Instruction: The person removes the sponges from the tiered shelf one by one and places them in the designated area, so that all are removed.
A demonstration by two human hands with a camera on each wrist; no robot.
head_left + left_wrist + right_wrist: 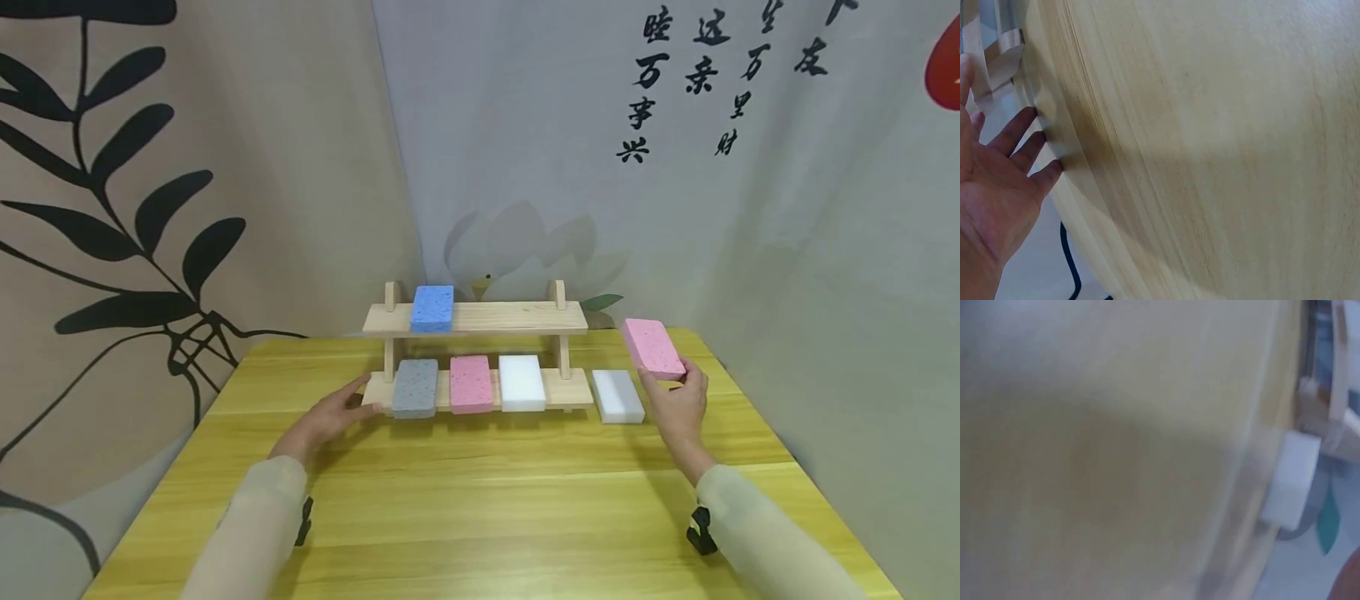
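Note:
My right hand (pixel 681 410) pinches a pink sponge (pixel 652 347) at its lower edge and holds it up, tilted, to the right of a two-tier wooden rack (pixel 510 318). In the right wrist view this hand shows only as a blurred bit at the lower right. My left hand (pixel 324 422) grips the left end of the rack's lower shelf, thumb in front; its other fingers (pixel 1025 150) spread out in the left wrist view. On that shelf lean a grey sponge (pixel 415 389), another pink sponge (pixel 471 385) and a white sponge (pixel 522 383).
A blue sponge (pixel 432 309) leans at the left of the upper shelf. Just right of the rack, a second white sponge (pixel 618 397) lies on the wooden table (pixel 465 508). Behind stands a printed curtain (pixel 525 150) with a plant and black characters.

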